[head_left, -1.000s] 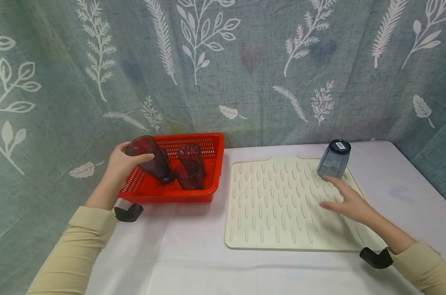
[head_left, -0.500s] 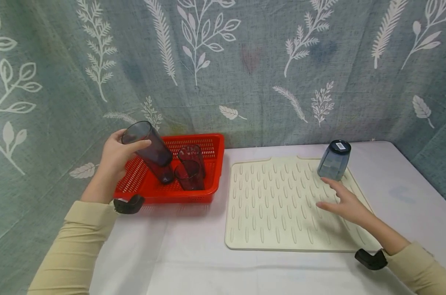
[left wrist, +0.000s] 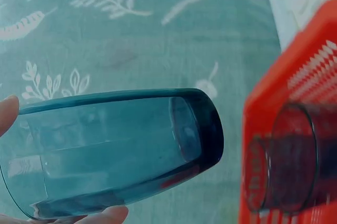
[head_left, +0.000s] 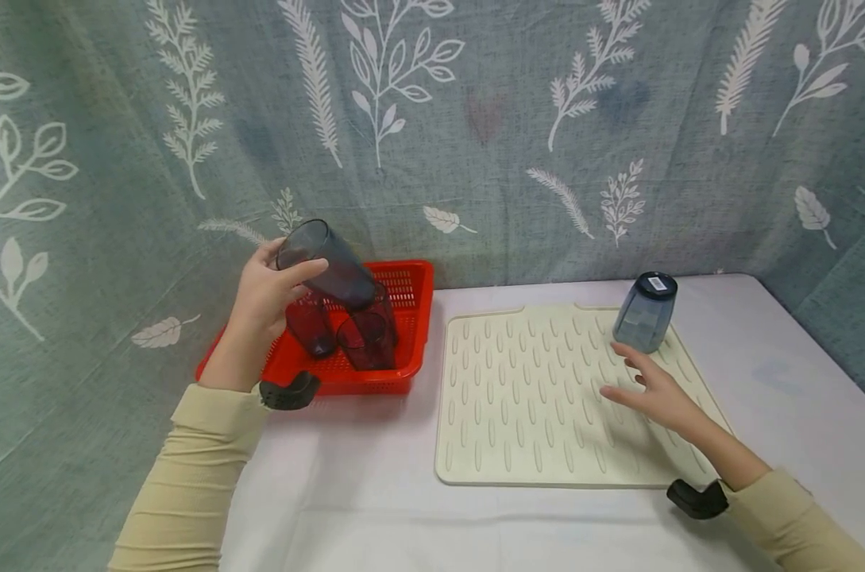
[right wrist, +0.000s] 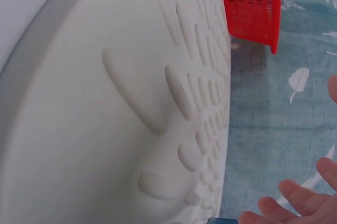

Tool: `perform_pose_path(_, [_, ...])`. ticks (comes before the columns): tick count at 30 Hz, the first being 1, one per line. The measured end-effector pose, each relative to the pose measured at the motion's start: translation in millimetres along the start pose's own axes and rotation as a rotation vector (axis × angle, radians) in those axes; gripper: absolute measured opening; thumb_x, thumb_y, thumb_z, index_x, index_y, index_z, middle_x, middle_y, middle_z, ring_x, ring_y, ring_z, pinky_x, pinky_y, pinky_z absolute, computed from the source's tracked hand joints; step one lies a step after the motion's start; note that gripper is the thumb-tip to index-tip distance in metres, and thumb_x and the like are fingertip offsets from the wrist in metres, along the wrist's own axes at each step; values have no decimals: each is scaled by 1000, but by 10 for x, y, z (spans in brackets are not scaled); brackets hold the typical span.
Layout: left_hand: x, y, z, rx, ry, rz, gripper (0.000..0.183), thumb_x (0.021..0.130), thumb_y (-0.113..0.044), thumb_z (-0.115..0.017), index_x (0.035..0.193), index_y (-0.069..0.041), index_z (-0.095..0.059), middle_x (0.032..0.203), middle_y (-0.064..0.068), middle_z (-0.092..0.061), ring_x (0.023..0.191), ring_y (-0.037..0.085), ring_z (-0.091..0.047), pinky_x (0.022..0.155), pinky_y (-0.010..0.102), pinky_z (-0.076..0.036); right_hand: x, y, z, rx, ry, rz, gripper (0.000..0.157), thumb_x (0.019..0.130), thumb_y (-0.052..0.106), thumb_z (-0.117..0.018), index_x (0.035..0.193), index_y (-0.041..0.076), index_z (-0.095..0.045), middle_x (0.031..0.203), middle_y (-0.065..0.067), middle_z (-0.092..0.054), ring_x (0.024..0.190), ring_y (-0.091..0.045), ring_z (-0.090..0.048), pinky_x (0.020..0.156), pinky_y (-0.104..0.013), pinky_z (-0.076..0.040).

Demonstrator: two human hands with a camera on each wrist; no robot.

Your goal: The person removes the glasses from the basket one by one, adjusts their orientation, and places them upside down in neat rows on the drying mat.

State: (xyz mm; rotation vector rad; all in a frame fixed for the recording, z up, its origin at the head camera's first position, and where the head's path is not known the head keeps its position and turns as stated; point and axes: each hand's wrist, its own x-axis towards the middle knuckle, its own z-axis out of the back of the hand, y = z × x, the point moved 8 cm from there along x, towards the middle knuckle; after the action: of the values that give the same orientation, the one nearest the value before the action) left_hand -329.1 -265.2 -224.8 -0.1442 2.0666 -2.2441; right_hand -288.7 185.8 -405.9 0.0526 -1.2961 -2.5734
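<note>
- Backdrop: one hanging grey-green cloth, softly creased, printed with white leaf sprigs.
- Table: covered in smooth white cloth with a faint crease across the front.
- Mat: one, cream and matte, a rounded rectangle covered in rows of raised oval ridges.
- Basket: one, glossy red plastic, rectangular, its walls pierced with slots.
- Sleeves: two, beige ribbed fabric.
- Left hand: thumb and fingers curve round the mouth end of one glass, parted by its width.
- Right hand: thumb and fingers spread wide apart, holding nothing, above the mat and just beside a glass; whether a fingertip touches it, I cannot tell.
- Glasses: five show, smooth, see-through tapering tumblers. The held glass, blue-grey with a thick dark base, tilts base-down above the basket; three basket glasses look red against the plastic; one upturned glass stands mouth down at the mat's far right corner.
- Black wrist pieces: two, one by each cuff.
- Label: one, small, white, rectangular, on the upturned base.
</note>
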Motion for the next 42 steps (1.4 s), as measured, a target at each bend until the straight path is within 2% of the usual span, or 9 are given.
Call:
perform_pose_path(3, [0,2,-126,-71,22,-2,85,83,-16,-66,148,-15,-10,146,11,-26,109,12,-50,102,33,-36,3,-26,-2,20,0,-12,78,85,24,-64,142,-4,-19,143,-30,-22,128,-48,-24,100,-61,-25])
perform_pose_path(4, [2,10,-165,-89,28,1,84,84,-16,-65,148,-15,-11,147,11,-26,110,12,-50,102,33,-36,5,-34,-1,32,0,-17,78,86,24,-64,142,-3,-19,143,-30,-21,128,-48,-23,100,-60,-25])
perform_pose_path(6, [7,34,-243,-125,38,9,84,84,-15,-65,148,-16,-11,148,9,-25,110,12,-50,99,29,-40,16,-45,-5,58,3,-20,78,86,24,-64,143,-3,-17,144,-30,-21,129,-48,-23,101,-61,-24])
perform_pose_path(9, [28,85,-364,-175,57,10,81,85,-13,-64,147,-15,-13,147,9,-27,103,9,-54,85,21,-49,41,-48,-18,104,7,-32,80,86,25,-63,144,-1,-15,144,-29,-20,130,-47,-22,101,-61,-23])
perform_pose_path(12, [58,149,-496,-231,79,4,78,85,-11,-62,147,-12,-14,145,10,-30,94,6,-57,74,18,-52,71,-49,-36,143,9,-48,80,86,26,-63,145,1,-14,145,-28,-19,131,-46,-21,102,-60,-22])
perform_pose_path(15, [83,209,-613,-275,91,2,77,85,-9,-62,146,-11,-16,138,8,-38,88,5,-60,72,19,-53,102,-41,-61,174,13,-56,80,87,25,-62,146,3,-13,146,-28,-18,131,-46,-20,101,-60,-23])
perform_pose_path(20, [101,269,-794,-331,112,-3,70,85,-6,-61,144,-9,-24,116,1,-51,82,6,-63,70,21,-54,140,-49,-110,208,15,-70,80,87,23,-62,146,3,-11,146,-27,-17,131,-47,-20,100,-60,-27])
perform_pose_path(25, [106,344,-953,-385,119,19,68,86,-5,-59,144,-10,-23,116,2,-50,80,7,-62,68,21,-54,183,-51,-146,220,5,-88,81,87,25,-62,146,5,-11,147,-26,-16,131,-46,-21,98,-60,-30])
perform_pose_path(42, [122,843,-1497,-513,137,102,63,84,1,-58,140,-6,-31,102,6,-54,75,10,-64,66,24,-55,354,52,-351,296,-1,-88,79,87,28,-62,147,9,-14,148,-23,-18,133,-42,-23,100,-58,-31])
